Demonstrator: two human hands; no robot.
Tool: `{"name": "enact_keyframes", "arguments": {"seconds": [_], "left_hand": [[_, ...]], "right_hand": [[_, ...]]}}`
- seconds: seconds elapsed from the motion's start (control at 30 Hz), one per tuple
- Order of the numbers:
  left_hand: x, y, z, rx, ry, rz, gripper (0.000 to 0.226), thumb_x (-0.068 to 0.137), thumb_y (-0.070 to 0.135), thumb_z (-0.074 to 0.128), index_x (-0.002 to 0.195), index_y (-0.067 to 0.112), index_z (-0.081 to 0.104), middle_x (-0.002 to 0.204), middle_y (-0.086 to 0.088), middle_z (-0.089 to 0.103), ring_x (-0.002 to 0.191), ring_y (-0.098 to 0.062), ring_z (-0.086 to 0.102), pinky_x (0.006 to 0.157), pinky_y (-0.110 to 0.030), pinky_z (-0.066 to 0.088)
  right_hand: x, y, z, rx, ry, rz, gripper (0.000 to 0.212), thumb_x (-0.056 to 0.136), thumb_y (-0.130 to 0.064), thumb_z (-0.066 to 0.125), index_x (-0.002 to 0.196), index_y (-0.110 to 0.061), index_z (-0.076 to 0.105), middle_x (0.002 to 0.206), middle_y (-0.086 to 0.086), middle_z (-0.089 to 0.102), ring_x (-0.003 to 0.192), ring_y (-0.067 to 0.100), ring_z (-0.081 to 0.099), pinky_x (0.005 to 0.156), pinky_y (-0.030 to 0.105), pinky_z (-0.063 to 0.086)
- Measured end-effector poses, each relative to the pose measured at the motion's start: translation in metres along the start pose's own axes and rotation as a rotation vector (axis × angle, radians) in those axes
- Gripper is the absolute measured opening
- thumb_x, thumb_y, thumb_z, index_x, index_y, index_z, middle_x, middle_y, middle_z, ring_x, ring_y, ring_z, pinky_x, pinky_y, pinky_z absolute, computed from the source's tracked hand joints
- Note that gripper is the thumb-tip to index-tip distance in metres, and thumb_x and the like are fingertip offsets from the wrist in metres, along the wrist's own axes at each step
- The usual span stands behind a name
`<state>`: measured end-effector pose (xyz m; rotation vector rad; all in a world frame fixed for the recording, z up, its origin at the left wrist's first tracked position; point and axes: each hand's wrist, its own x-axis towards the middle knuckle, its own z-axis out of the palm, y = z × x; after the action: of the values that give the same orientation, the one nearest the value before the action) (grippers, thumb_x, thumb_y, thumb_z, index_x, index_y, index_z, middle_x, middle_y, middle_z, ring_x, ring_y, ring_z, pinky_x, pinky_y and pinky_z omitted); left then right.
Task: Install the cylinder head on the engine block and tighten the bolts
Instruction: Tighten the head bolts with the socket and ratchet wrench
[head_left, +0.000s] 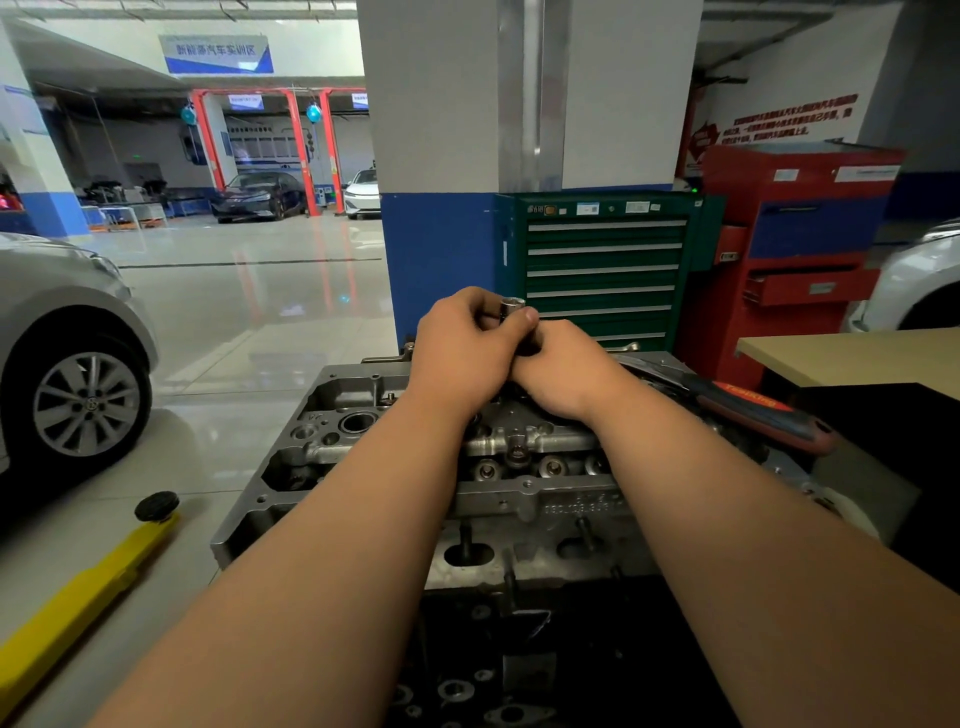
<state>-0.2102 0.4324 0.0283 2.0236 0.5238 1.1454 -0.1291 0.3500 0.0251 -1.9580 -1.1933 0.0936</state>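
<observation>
Behind the cylinder head (519, 499) stands a green tool cabinet (602, 270); above the head, left hand (462, 353) and right hand (566, 374) together grip a socket (510, 307).

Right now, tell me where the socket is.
In the head view the socket sits centre frame, pinched upright at the left hand fingertips with the right hand just below, above the cylinder head, before the green tool cabinet.

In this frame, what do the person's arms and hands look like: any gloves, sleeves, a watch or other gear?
Both arms are bare from the bottom edge of the picture up to the hands: no sleeves show. The left hand and right hand wear no gloves. No watch, bracelet, ring or strap is visible on the wrists or on the fingers that show, and no cables or markings.
</observation>
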Motion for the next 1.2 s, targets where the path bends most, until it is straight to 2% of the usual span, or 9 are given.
{"name": "enact_keyframes", "arguments": {"seconds": [0.23,0.37,0.5,0.6,0.73,0.9,1.0,1.1,1.2], "left_hand": [[0.0002,-0.0015,0.0008,-0.017,-0.072,-0.005,0.017,0.089,0.035,0.061,0.099,0.022,0.066,0.093,0.009,0.067,0.091,-0.010,0.063,0.086,-0.031,0.050],[-0.0005,-0.0011,0.0042,-0.003,0.005,-0.054,0.028,0.079,0.047,0.070,0.088,0.024,0.057,0.081,0.014,0.059,0.077,-0.002,0.057,0.065,-0.021,0.043],[0.0008,-0.0019,0.0004,0.035,0.044,-0.024,0.025,0.077,0.042,0.073,0.074,0.025,0.055,0.075,0.010,0.061,0.073,-0.006,0.059,0.060,-0.019,0.041],[0.0005,-0.0019,-0.0007,0.028,0.011,0.007,0.016,0.084,0.038,0.067,0.083,0.023,0.063,0.080,0.010,0.065,0.080,-0.009,0.062,0.067,-0.022,0.047],[-0.0007,-0.0003,0.0010,0.005,-0.072,-0.001,0.019,0.092,0.036,0.056,0.098,0.021,0.066,0.093,0.008,0.067,0.091,-0.011,0.062,0.079,-0.026,0.047],[-0.0002,0.0003,0.0041,0.002,0.028,-0.036,0.024,0.079,0.046,0.069,0.082,0.025,0.057,0.079,0.012,0.060,0.076,-0.002,0.058,0.062,-0.018,0.041],[0.0006,-0.0007,0.0014,0.036,0.057,-0.015,0.026,0.077,0.042,0.073,0.070,0.025,0.054,0.071,0.011,0.060,0.068,-0.001,0.056,0.057,-0.019,0.038],[-0.0005,-0.0003,-0.0006,0.011,0.023,0.006,0.015,0.083,0.038,0.068,0.078,0.024,0.065,0.079,0.010,0.067,0.078,-0.005,0.063,0.069,-0.025,0.049],[-0.0017,0.0007,-0.0015,-0.020,-0.021,0.018,0.013,0.087,0.034,0.064,0.093,0.024,0.068,0.087,0.009,0.068,0.087,-0.008,0.064,0.083,-0.031,0.052]], "right_hand": [[0.0006,0.0011,0.0017,-0.035,0.085,-0.007,0.013,0.083,-0.011,0.059,0.083,-0.005,0.070,0.078,0.014,0.070,0.080,0.034,0.065,0.071,0.040,0.052],[0.0029,-0.0006,0.0052,-0.127,0.128,0.015,0.013,0.082,-0.012,0.057,0.086,-0.007,0.068,0.077,0.012,0.068,0.076,0.032,0.063,0.060,0.033,0.049],[0.0005,-0.0005,0.0042,-0.071,0.086,0.010,0.018,0.084,-0.019,0.059,0.095,-0.013,0.071,0.083,0.008,0.070,0.080,0.027,0.064,0.072,0.037,0.053],[-0.0018,0.0006,-0.0010,0.021,0.009,0.000,0.021,0.087,-0.019,0.057,0.101,-0.013,0.072,0.090,0.007,0.073,0.088,0.025,0.066,0.081,0.038,0.053],[0.0005,0.0023,-0.0002,-0.008,0.064,0.008,0.015,0.084,-0.011,0.058,0.084,-0.002,0.070,0.080,0.017,0.069,0.074,0.032,0.060,0.065,0.035,0.047],[0.0030,0.0014,0.0027,-0.084,0.112,0.013,0.018,0.083,-0.015,0.057,0.092,-0.009,0.071,0.081,0.011,0.070,0.079,0.030,0.063,0.068,0.036,0.051],[0.0018,0.0018,0.0023,-0.050,0.068,0.001,0.021,0.084,-0.019,0.057,0.098,-0.013,0.071,0.087,0.008,0.071,0.086,0.027,0.065,0.079,0.039,0.054],[0.0007,0.0028,0.0007,0.005,-0.023,0.010,0.024,0.086,-0.019,0.057,0.105,-0.014,0.071,0.095,0.006,0.073,0.093,0.025,0.066,0.088,0.041,0.053],[0.0004,0.0031,-0.0013,-0.006,0.014,0.007,0.013,0.084,-0.017,0.061,0.087,-0.012,0.072,0.080,0.008,0.071,0.083,0.028,0.065,0.073,0.033,0.051]]}}
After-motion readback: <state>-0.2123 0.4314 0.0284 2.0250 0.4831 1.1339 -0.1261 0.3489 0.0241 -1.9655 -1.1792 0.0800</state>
